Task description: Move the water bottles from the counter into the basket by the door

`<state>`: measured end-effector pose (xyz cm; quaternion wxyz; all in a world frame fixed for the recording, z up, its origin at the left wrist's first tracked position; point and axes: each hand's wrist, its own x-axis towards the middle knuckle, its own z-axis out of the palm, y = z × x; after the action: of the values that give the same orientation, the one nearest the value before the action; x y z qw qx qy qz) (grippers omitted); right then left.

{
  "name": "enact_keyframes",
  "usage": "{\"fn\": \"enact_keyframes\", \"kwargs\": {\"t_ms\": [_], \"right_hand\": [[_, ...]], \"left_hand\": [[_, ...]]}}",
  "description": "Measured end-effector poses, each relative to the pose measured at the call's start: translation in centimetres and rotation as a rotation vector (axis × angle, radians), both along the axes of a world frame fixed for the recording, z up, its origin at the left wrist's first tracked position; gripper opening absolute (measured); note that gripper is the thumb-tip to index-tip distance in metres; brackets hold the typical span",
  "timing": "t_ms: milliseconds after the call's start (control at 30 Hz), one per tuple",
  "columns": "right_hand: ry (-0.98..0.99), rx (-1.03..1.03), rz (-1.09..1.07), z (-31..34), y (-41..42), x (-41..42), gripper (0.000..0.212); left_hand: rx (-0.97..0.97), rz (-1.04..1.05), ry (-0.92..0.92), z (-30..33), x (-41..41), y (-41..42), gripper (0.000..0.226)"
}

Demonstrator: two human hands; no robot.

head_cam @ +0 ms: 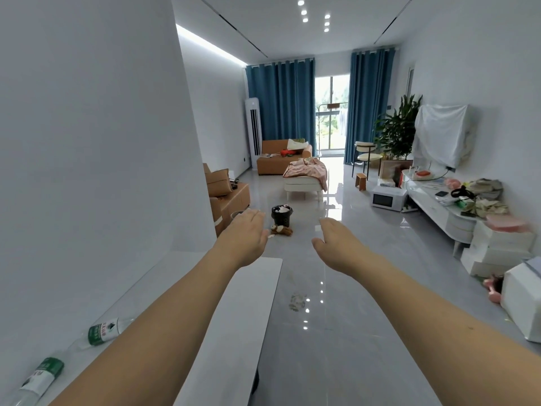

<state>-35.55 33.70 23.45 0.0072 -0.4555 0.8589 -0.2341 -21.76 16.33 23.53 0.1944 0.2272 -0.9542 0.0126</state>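
Two clear water bottles with green-and-white labels lie on their sides on the white counter [243, 294] at the lower left: one bottle [103, 331] partly behind my left forearm, the other bottle [39, 379] nearer the frame's bottom edge. My left hand [247, 234] and my right hand [336, 244] are both stretched forward over the counter's far end and the floor, fingers apart, palms down, holding nothing. Both hands are well beyond the bottles. No basket or door shows in the head view.
A white wall runs along the left. Ahead on the grey glossy floor stand a black bin [281, 215] and a small plush toy [281, 230]. Tan sofas [231, 197] sit left, a white TV cabinet [439, 206] and white boxes [503, 247] right.
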Motion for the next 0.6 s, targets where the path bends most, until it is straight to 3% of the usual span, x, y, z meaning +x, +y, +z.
{"fn": "enact_keyframes", "kwargs": {"t_ms": [300, 600], "right_hand": [[0.044, 0.006, 0.019, 1.4, -12.7, -8.7, 0.043], [0.023, 0.041, 0.154, 1.4, -23.0, -11.5, 0.039]], "left_hand": [[0.066, 0.065, 0.065, 1.3, -9.0, -12.8, 0.047], [0.103, 0.186, 0.044, 0.6, -9.6, -20.4, 0.050]]}}
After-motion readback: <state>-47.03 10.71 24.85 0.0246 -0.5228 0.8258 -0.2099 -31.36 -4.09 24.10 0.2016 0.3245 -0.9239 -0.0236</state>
